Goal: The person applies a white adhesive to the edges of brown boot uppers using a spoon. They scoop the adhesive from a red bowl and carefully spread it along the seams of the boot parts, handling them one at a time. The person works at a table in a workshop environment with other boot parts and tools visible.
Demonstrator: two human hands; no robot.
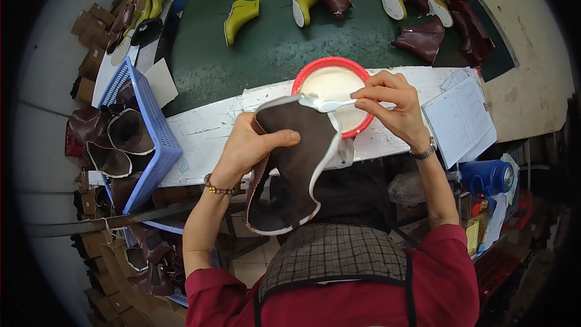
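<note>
My left hand [248, 148] grips a dark brown leather boot upper [301, 139], its thumb pressed on the inner face. White glue lines the upper's edge down its right side and along the bottom. Between the fingertips of my right hand [390, 104] is a small white brush [331, 106], whose tip touches the upper's top right corner. Right behind the upper stands a red-rimmed bowl [331, 62] of creamy white glue [330, 82], partly hidden by the upper and my right hand.
Yellow-green boots [242, 19] on white soles and brown uppers [419, 39] lie on the green worktop [206, 54]. At left, a blue basket [158, 139] holds several glue-edged uppers [131, 131]. Papers [460, 118] lie right of the bowl, near a blue flashlight-like object [486, 177].
</note>
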